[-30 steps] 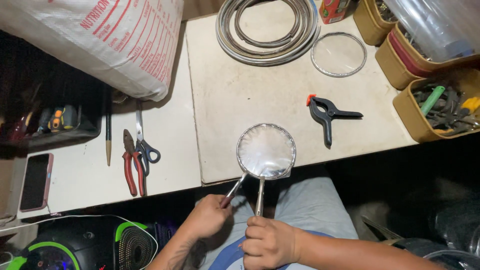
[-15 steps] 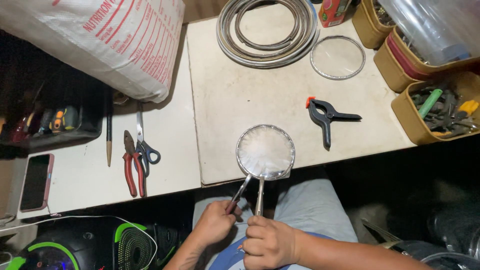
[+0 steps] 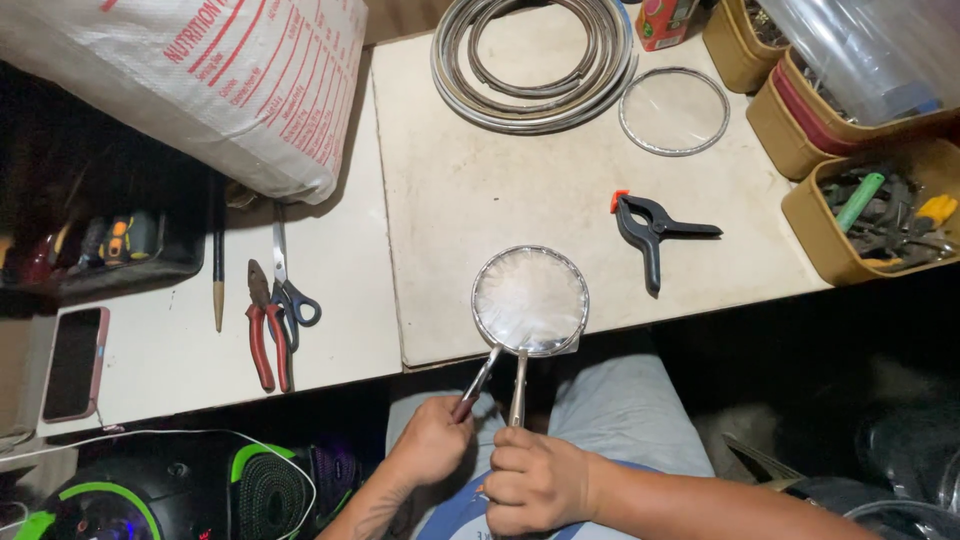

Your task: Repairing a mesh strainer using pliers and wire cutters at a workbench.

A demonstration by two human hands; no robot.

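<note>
my left hand (image 3: 432,440) has slid its pliers up onto the round wire-mesh strainer (image 3: 530,300)'s handle; right hand (image 3: 535,480) stays closed around that handle, strainer unmoved on the pale counter (image 3: 470,200).

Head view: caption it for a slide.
Left hand works pliers at a round wire-mesh strainer; right hand grips its handle.

I see bright overhead light flooding the pale tabletop (image 3: 480,200), glare whitening the round strainer (image 3: 530,300); my hands sit dimmer, floor and edges falling into near-black shadow.
</note>
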